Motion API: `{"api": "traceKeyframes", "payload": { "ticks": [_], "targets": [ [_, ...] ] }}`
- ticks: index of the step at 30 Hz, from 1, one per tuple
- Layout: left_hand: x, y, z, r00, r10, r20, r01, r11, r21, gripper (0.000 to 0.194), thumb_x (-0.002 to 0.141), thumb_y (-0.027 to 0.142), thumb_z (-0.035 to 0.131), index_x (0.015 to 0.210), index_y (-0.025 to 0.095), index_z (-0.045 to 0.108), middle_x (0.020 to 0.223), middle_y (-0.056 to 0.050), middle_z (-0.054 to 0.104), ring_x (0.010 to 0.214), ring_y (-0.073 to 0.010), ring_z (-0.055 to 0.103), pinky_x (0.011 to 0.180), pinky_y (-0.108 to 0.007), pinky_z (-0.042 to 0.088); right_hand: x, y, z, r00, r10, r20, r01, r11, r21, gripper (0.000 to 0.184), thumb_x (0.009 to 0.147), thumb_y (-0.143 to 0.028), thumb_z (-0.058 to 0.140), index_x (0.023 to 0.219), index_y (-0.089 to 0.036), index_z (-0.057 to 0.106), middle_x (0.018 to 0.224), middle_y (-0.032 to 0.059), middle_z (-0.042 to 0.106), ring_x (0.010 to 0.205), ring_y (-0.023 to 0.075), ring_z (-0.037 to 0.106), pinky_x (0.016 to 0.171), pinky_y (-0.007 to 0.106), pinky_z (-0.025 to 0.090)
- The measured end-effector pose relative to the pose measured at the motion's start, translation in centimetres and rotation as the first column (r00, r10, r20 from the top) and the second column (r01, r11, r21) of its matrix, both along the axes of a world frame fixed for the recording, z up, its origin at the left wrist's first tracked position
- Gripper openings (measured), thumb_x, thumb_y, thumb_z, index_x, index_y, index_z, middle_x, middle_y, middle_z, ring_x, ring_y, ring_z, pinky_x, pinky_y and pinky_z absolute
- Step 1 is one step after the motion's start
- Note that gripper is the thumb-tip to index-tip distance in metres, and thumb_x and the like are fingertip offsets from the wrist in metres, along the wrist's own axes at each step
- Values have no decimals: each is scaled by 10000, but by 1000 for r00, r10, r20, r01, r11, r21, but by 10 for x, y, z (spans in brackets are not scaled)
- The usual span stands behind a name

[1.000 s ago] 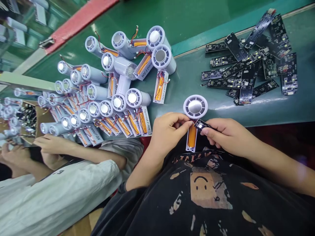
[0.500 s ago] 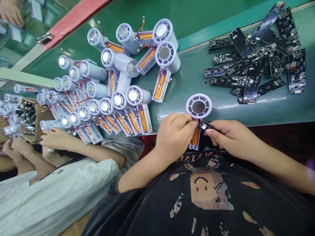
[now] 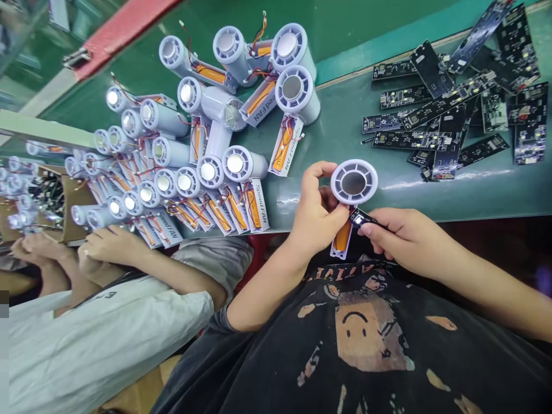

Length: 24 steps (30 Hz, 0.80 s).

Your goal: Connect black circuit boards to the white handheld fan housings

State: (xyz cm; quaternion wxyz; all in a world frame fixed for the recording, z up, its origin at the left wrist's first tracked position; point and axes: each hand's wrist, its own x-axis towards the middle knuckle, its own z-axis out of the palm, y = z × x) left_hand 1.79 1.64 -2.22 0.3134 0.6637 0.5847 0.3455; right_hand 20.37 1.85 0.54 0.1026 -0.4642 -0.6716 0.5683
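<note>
- Just changed: compared with half a second ago, the left hand [image 3: 321, 210] has opened out, fingers lifted off the top of the part and now curving up beside its ring
- Left hand: partly open, holding a round white fan head [image 3: 354, 182] at its rim, with an orange-wrapped battery [image 3: 343, 237] hanging below it
- Right hand [image 3: 407, 238]: nearly closed, pinching a small black circuit board [image 3: 361, 218] with lit LEDs between thumb and fingers
- That board sits just beside the fan head's lower edge, right by the top of the battery; whether they touch can't be told
- Fan head is held above the desk edge [image 3: 302, 221], in front of the person's dark T-shirt [image 3: 362, 339]
- On the green desk: pile of black circuit boards [image 3: 448, 115] to the right, grey fan bodies [image 3: 207, 109] with wires to the left
- Co-worker's hand [image 3: 112, 244] at far left, apart from these
</note>
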Motion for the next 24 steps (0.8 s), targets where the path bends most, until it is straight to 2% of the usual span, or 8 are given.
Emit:
{"api": "traceKeyframes", "payload": {
  "ticks": [5,7,9,12,14,19,22,24],
  "targets": [
    [-6,-11,0,997,-22,69,23,1000,-7,437,981,189,490,1360,287,296,1244,-86,564,717,-92,634,604,-246,554,2,-1,-1,998,-62,-7,62,997,-37,363,935,-444,453,651,-217,479,563,-21,574,497,114,521,492,257,370],
    [-12,-16,8,999,-48,-6,48,997,64,302,991,244,491,1284,263,422,1230,-82,578,732,-98,627,604,-244,543,2,-1,0,997,-76,-27,75,996,-44,355,934,-434,459,656,-216,489,556,-26,569,495,111,523,493,252,376],
    [-17,-20,19,979,-103,-173,129,981,147,187,970,266,537,1152,224,549,1146,-69,610,845,-138,638,701,-276,554,2,0,0,995,-84,-45,82,996,-47,344,936,-418,460,660,-216,498,551,-31,562,492,108,523,491,246,378],
    [-20,-25,34,863,-161,-479,278,943,185,192,956,283,569,1108,180,626,1023,-68,653,928,-192,628,809,-336,534,1,0,0,994,-85,-64,83,996,-41,334,938,-413,459,672,-215,505,544,-34,553,490,106,522,484,239,374],
    [-18,-28,40,771,-134,-623,321,926,197,237,967,282,547,1145,157,639,991,-79,672,872,-200,622,771,-342,516,1,0,-1,994,-89,-65,86,996,-36,341,939,-422,460,671,-215,497,542,-34,548,490,106,520,482,238,372],
    [-10,-32,47,618,-130,-775,387,909,157,289,982,233,490,1217,134,627,769,-40,672,687,-189,595,587,-302,435,1,0,-3,995,-84,-53,80,995,-64,356,943,-432,452,665,-211,475,558,-26,550,507,107,522,502,243,382],
    [-8,-31,51,617,-169,-768,360,929,85,307,993,247,463,1238,136,610,716,-21,683,641,-178,614,552,-289,419,1,-4,-8,985,-152,-81,150,988,-36,216,937,-405,473,932,-204,554,663,-22,582,547,117,537,529,256,413],
    [-9,-30,54,627,-217,-748,346,938,17,319,997,269,455,1251,145,603,740,-25,708,649,-177,640,554,-282,433,2,-8,-12,967,-219,-131,231,969,87,336,900,-377,547,1181,-204,483,820,6,611,625,132,570,564,271,451]
  ]
}}
